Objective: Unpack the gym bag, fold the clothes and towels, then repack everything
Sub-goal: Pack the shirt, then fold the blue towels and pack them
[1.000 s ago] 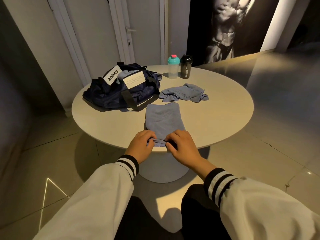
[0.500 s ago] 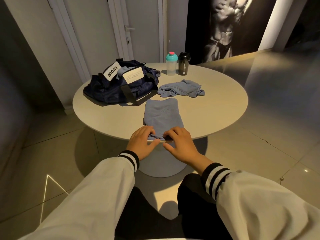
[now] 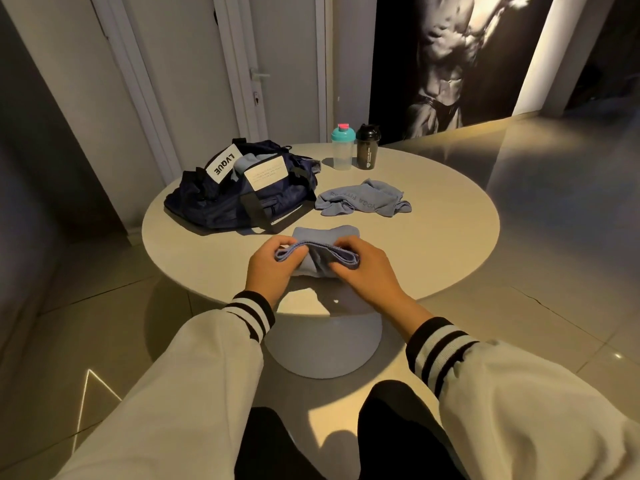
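Grips (image 3: 268,270) (image 3: 367,273) on layered blue towel (image 3: 323,259)

you see a navy gym bag (image 3: 242,199), two pale blue towels (image 3: 360,200), a beige table (image 3: 433,244), and black-and-white striped cuffs (image 3: 254,315).

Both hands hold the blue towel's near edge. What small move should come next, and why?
Probably carry the lifted edge forward onto the far end: the left hand and right hand pinch the towel raised, while its far part lies flat.
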### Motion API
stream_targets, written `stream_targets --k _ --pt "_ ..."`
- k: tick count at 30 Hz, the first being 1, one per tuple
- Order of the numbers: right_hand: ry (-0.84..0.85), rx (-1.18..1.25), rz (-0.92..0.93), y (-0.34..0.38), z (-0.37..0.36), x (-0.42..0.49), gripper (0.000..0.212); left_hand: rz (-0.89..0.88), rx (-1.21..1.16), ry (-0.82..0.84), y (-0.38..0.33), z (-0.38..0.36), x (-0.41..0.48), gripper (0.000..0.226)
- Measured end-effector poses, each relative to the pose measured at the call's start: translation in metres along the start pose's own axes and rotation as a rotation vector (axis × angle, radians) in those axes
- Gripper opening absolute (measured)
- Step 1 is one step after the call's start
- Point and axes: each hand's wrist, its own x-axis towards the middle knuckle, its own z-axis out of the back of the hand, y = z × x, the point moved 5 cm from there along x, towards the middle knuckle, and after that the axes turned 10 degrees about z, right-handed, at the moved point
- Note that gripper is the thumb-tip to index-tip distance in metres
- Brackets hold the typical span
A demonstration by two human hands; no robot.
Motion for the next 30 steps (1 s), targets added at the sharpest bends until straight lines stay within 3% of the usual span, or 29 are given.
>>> stream_targets --k 2,4,7,12,14,17,22,27,30 --pt "0.045 0.160 -0.140 -0.017 -0.002 0.010 0.044 0.059 -0.093 -0.030 -0.002 -0.001 0.017 0.018" --pt "0.112 0.132 -0.216 -0.036 -0.010 0.019 0.052 0.085 -0.135 -0.027 -0.001 -0.004 0.037 0.019" --pt "0.100 0.042 -0.247 -0.057 -0.020 0.029 0.039 0.131 -0.160 0.024 0.005 -0.013 0.055 0.024" --pt "-0.057 0.072 -0.322 -0.075 -0.029 0.039 0.033 0.290 -0.237 0.260 0.043 -0.041 0.065 0.076" --pt "-0.080 0.067 -0.337 -0.080 -0.036 0.040 0.035 0.274 -0.166 0.217 0.050 -0.044 0.070 0.083" --pt "-0.120 0.076 -0.340 -0.081 -0.038 0.041 0.032 0.243 -0.048 0.091 0.047 -0.046 0.078 0.070" --pt "-0.150 0.093 -0.409 -0.085 -0.038 0.037 0.051 0.329 0.053 -0.038 0.056 -0.047 0.089 0.059" --pt "-0.190 -0.124 -0.320 -0.080 -0.035 0.036 0.035 0.212 -0.001 0.013 0.053 -0.052 0.076 0.037" --pt "-0.128 -0.258 -0.344 -0.083 -0.035 0.034 0.024 0.139 0.143 0.109 0.053 -0.060 0.071 0.024"
